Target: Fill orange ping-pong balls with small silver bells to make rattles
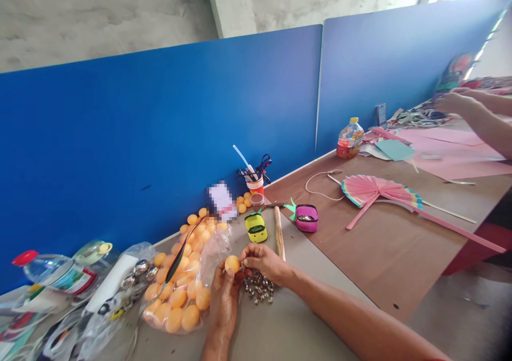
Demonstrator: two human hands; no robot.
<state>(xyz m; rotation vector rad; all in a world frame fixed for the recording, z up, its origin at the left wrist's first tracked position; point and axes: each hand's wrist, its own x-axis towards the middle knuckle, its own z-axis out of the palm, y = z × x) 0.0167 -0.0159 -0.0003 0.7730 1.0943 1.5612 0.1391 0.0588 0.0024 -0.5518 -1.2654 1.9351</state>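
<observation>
the left hand (225, 291) pinches a ball (232, 263) just beside the bells (259, 290), seemingly to steady it for the right hand (264, 263), whose fingertips press together at its side (on what, i cannot tell).

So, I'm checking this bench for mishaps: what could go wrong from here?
The orange ball in the left hand might slip and roll. The right hand, near the loose silvery pieces, could scatter them. A nudge might spill balls from the clear bag.
</observation>
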